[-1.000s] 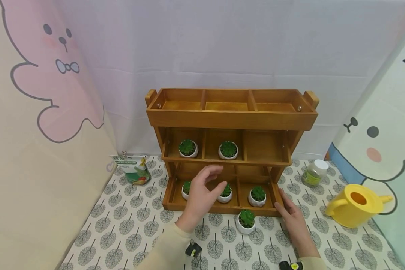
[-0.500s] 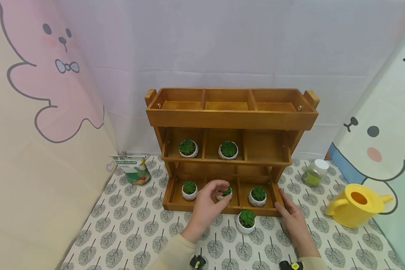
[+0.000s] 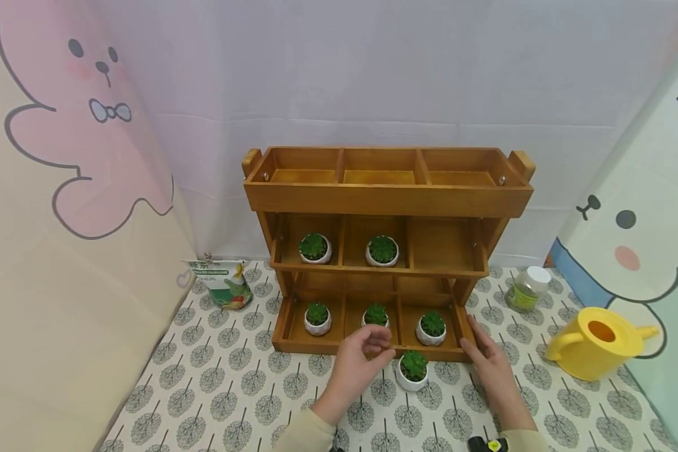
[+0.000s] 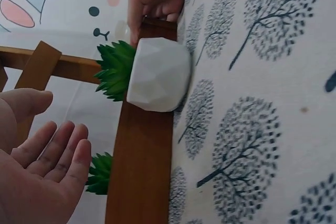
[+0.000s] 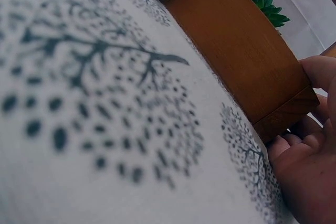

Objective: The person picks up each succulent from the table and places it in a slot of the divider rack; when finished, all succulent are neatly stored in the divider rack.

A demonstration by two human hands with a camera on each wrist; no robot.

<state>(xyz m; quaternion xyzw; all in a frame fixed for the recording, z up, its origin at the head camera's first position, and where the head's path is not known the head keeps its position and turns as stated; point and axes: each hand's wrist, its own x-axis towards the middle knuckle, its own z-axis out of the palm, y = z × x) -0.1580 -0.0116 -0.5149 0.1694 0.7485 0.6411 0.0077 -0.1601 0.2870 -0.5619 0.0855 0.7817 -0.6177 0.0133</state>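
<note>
My left hand (image 3: 361,364) is in front of the bottom tier of a wooden plant shelf (image 3: 388,199). Its fingers are loosely bent, with nothing between them and the thumb. Just to its right a potted succulent (image 3: 412,371) in a white faceted pot stands on the cloth; a gap separates hand and pot. In the left wrist view that white pot (image 4: 160,74) stands close against the tray's front board. My right hand (image 3: 490,367) holds the right front corner of the bottom tray (image 5: 252,61), thumb and fingers about the wood.
Three potted succulents sit in the bottom tray, the middle one (image 3: 375,315) partly hidden by my left hand. Two more (image 3: 382,250) stand on the middle tier. A yellow watering can (image 3: 593,344) and a white-capped jar (image 3: 527,289) are at right, a green-white packet (image 3: 223,284) at left.
My left hand has drawn back from the bottom tray, toward the front and right, nearer the succulent on the cloth. My right hand has stayed at the tray corner.
</note>
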